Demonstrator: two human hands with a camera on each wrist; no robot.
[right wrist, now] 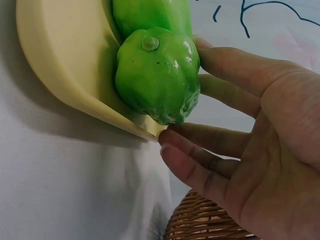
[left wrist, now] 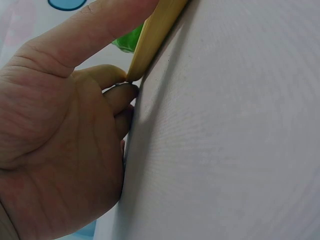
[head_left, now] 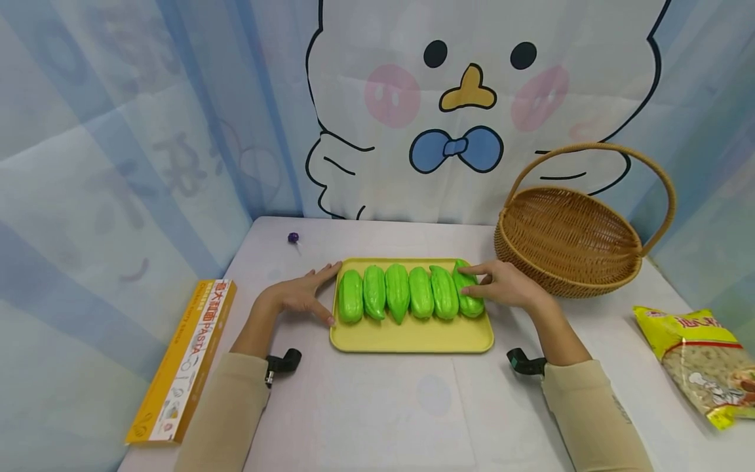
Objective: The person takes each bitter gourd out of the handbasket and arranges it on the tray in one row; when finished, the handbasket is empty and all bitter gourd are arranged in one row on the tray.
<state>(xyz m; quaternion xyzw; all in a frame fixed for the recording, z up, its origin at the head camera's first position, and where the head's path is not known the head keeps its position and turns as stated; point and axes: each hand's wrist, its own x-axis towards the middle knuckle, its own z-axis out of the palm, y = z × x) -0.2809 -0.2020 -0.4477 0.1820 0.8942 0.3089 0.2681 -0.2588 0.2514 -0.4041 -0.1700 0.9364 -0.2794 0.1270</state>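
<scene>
On a yellow tray [head_left: 407, 339] lies a row of several glossy, ridged green toy vegetables [head_left: 398, 288], side by side. My left hand [head_left: 301, 293] is spread at the tray's left edge, thumb and fingertips touching the rim. In the left wrist view, the palm of the left hand [left wrist: 55, 135] faces the tray's side. My right hand [head_left: 508, 283] reaches in from the right, its fingers against the rightmost green vegetable [head_left: 472, 303]. The right wrist view has this green vegetable [right wrist: 155, 75] beside the extended fingers, with lower fingertips at the tray rim.
Behind the right hand stands a wicker basket [head_left: 575, 229] with a tall handle. A yellow snack bag [head_left: 702, 367] lies at the far right. An orange pasta box [head_left: 183, 360] is by the left arm. A small purple lollipop [head_left: 293, 237] lies at the back left.
</scene>
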